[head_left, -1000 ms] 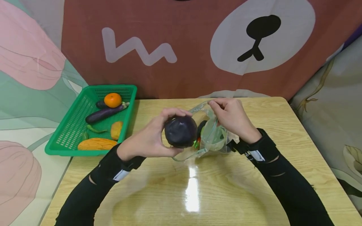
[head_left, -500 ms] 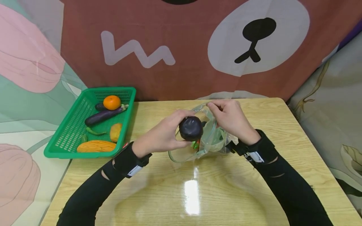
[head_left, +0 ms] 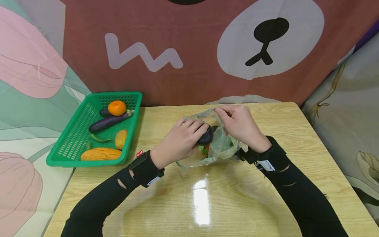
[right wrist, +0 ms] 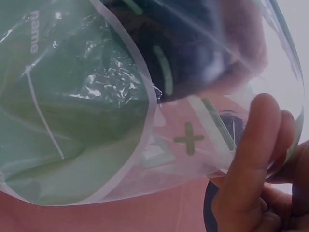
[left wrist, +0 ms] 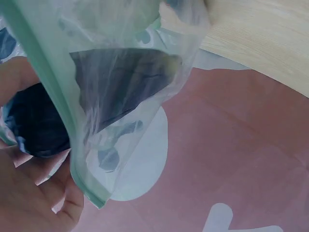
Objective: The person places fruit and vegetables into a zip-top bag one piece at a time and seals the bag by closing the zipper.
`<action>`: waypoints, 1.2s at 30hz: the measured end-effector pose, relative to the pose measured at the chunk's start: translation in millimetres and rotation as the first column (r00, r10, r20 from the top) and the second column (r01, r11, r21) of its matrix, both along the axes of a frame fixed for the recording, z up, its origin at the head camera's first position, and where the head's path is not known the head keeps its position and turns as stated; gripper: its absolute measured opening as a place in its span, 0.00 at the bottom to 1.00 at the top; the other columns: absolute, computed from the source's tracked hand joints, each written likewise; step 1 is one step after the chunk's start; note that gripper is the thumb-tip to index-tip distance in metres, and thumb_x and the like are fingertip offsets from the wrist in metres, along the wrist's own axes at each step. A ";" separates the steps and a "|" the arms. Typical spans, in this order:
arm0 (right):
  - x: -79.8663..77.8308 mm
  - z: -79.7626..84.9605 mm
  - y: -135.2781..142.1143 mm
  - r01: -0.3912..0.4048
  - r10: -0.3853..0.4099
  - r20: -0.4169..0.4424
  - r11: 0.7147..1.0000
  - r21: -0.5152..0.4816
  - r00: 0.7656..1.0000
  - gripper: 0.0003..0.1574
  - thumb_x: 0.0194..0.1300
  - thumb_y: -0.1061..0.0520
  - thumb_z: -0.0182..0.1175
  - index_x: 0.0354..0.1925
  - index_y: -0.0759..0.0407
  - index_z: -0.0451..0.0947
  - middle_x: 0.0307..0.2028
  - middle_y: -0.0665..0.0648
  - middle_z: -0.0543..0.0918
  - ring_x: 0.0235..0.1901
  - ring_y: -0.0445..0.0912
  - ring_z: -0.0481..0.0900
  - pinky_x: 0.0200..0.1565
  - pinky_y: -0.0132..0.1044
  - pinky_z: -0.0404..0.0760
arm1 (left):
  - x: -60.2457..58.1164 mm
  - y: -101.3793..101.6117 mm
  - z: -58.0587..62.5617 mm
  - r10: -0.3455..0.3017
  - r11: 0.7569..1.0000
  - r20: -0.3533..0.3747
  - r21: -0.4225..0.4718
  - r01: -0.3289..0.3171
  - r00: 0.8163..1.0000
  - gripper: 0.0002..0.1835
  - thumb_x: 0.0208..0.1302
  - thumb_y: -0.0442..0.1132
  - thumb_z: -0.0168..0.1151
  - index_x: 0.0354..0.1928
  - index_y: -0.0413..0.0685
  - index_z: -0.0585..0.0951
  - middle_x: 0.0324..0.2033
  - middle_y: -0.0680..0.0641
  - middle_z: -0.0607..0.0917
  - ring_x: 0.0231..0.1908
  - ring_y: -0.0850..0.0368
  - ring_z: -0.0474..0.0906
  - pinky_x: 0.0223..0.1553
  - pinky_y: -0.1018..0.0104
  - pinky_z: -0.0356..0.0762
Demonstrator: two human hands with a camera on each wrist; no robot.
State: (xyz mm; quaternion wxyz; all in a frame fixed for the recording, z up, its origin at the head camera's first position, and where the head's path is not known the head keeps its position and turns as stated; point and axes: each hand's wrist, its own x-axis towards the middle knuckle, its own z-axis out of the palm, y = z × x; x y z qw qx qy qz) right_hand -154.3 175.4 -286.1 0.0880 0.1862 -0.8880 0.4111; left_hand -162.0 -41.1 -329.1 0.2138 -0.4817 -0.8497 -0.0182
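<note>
Left hand (head_left: 183, 138): holds dark round vegetable (head_left: 207, 135) in mouth of clear bag (head_left: 222, 148), fingers partly covering it
Right hand (head_left: 241, 124): pinches bag's edge
Bench (head_left: 251, 200): green basket (head_left: 88, 163) at left; orange fruit (head_left: 116, 108), long eggplant (head_left: 108, 123) inside

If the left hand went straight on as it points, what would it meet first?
Probably the partly hidden dark item inside the green-tinted plastic bag, just past the rounded dark-purple vegetable it holds; depth is unclear.
</note>
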 end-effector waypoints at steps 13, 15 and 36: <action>-1.0 -0.7 -0.3 0.008 -0.008 0.003 1.000 0.008 1.000 0.18 0.73 0.53 0.49 0.49 0.59 0.81 0.11 0.53 0.69 0.10 0.43 0.71 0.13 0.37 0.66 | -5.1 0.8 -3.9 0.011 1.000 -0.105 -0.002 -0.011 0.994 0.23 0.63 0.33 0.59 0.61 0.50 0.71 0.49 0.44 0.78 0.50 0.47 0.73 0.46 0.56 0.71; -1.5 -1.2 0.2 0.012 -0.013 0.008 1.000 0.009 1.000 0.18 0.73 0.52 0.49 0.50 0.58 0.81 0.10 0.53 0.69 0.10 0.43 0.71 0.13 0.37 0.67 | -5.8 -0.2 -3.4 -0.023 1.000 -0.090 0.010 0.024 0.996 0.21 0.64 0.32 0.57 0.59 0.51 0.73 0.49 0.44 0.78 0.50 0.47 0.73 0.46 0.56 0.71; -3.4 -3.1 -1.3 0.019 -0.019 0.022 1.000 0.011 1.000 0.19 0.73 0.50 0.48 0.52 0.57 0.81 0.09 0.53 0.68 0.11 0.46 0.73 0.14 0.38 0.67 | -34.1 -70.6 20.7 0.110 0.958 0.258 0.229 -0.172 0.960 0.14 0.63 0.36 0.61 0.50 0.40 0.76 0.41 0.41 0.76 0.31 0.51 0.73 0.31 0.61 0.73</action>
